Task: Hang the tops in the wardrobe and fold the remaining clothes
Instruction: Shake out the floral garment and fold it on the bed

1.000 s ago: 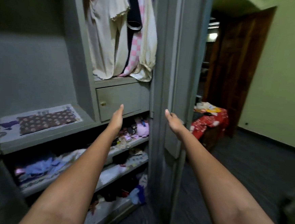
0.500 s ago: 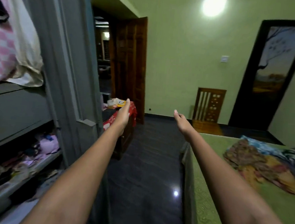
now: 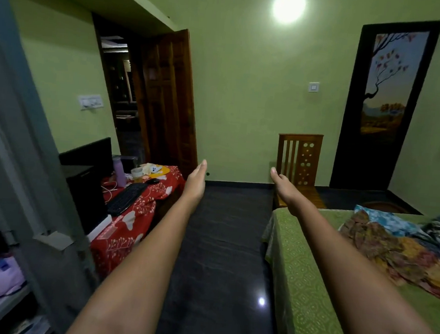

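Since the earlier frames the head view has swung away from the wardrobe (image 3: 17,151), whose grey door edge and lower shelves now sit only at the far left, and toward the bed (image 3: 310,279) on the right; both arms have stayed stretched out in front throughout.

In the head view, the left hand (image 3: 195,182) and the right hand (image 3: 284,187) hang in the air over the dark floor (image 3: 220,246), fingers straight and together, holding nothing. They are well apart from each other and touch nothing.

The remaining clothes (image 3: 396,249) lie in a loose, crumpled heap on the green bedspread, toward the bed's far right edge: a brown-and-orange patterned piece in front, a blue-and-white one behind it, and a dark piece at the right border of the view. The right hand is the nearer one, yet not close to the heap.

The fabrics look thin, soft and light; they will likely drape and slide rather than hold shape. A sensible hold would be a pinch at a shoulder seam or neckline, lifting one piece free of the heap before sorting it. Which pieces are tops cannot be told from here.

A red-clothed table (image 3: 142,208) with a keyboard (image 3: 125,199) stands beside the wardrobe.
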A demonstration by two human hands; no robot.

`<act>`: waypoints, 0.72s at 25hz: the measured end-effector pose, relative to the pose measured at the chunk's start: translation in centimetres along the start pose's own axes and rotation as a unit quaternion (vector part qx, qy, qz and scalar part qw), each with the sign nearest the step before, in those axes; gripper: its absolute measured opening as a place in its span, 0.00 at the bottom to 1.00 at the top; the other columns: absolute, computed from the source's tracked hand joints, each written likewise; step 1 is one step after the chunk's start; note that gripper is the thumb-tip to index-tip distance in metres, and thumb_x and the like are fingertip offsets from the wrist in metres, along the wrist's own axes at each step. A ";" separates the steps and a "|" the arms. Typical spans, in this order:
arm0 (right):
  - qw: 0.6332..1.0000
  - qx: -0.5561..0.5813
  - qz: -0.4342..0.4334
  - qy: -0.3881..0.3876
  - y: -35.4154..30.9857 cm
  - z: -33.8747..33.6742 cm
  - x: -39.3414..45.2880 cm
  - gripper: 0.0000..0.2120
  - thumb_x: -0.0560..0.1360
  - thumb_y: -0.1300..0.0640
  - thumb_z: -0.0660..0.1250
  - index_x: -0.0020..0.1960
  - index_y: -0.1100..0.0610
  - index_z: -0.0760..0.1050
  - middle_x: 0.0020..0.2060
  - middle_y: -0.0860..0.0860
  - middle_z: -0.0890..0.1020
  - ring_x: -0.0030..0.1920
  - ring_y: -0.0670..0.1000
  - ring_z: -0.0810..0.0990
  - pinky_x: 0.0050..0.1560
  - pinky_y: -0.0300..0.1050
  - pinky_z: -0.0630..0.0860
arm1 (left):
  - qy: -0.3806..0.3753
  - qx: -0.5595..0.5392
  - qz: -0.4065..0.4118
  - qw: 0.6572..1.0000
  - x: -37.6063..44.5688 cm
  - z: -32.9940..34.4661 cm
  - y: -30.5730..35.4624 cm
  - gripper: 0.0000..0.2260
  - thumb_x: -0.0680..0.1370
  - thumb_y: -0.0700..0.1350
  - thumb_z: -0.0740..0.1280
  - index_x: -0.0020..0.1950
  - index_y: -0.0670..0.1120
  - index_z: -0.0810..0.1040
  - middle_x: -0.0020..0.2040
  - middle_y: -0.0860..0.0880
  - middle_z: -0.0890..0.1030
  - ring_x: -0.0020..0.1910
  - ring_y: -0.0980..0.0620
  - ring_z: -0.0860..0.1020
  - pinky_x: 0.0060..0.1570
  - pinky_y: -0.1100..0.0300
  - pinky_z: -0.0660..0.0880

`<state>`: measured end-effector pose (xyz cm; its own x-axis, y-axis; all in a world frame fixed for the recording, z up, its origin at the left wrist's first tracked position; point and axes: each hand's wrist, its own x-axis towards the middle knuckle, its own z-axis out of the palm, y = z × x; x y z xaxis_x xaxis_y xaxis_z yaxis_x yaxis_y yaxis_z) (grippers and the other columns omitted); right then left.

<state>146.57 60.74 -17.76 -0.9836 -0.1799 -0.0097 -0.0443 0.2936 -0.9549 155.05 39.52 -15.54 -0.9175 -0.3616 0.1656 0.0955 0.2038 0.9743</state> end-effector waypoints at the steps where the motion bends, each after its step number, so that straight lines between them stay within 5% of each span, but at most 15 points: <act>1: 1.000 -0.008 0.002 0.001 -0.4 -0.7 2.4 0.39 0.78 0.34 0.50 0.78 0.58 0.48 0.77 0.56 0.54 0.76 0.59 0.53 0.73 0.57 0.53 | -0.002 -0.002 0.001 1.000 2.7 0.8 0.2 0.26 0.83 0.57 0.51 0.77 0.44 0.59 0.76 0.46 0.61 0.75 0.48 0.59 0.73 0.54 0.55; 6: 0.998 -0.031 -0.051 -0.003 -4.8 -3.0 16.3 0.39 0.76 0.31 0.50 0.78 0.54 0.50 0.77 0.54 0.56 0.76 0.58 0.55 0.73 0.58 0.53 | 0.022 -0.049 0.036 0.998 17.2 3.8 2.0 0.27 0.82 0.58 0.52 0.77 0.44 0.58 0.77 0.46 0.60 0.75 0.48 0.59 0.74 0.53 0.56; 11: 0.998 -0.028 -0.033 -0.042 -2.5 -1.0 27.9 0.38 0.77 0.33 0.51 0.78 0.55 0.50 0.77 0.55 0.56 0.75 0.58 0.56 0.73 0.58 0.54 | 0.015 -0.056 0.008 0.998 28.4 7.0 -1.8 0.27 0.82 0.58 0.52 0.77 0.44 0.57 0.76 0.46 0.60 0.75 0.48 0.59 0.74 0.51 0.56; 18: 1.000 -0.012 -0.020 0.009 -2.5 -0.7 47.4 0.38 0.77 0.32 0.51 0.78 0.54 0.50 0.77 0.55 0.56 0.75 0.59 0.56 0.73 0.59 0.53 | -0.009 -0.069 0.017 0.997 48.5 10.0 -5.7 0.28 0.82 0.59 0.53 0.77 0.46 0.57 0.77 0.48 0.60 0.76 0.49 0.58 0.75 0.49 0.55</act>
<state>99.91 52.11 -15.59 -0.9840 -0.1746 0.0341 -0.0876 0.3088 -0.9471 106.18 29.96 -14.56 -0.9192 -0.3402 0.1982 0.1785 0.0888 0.9799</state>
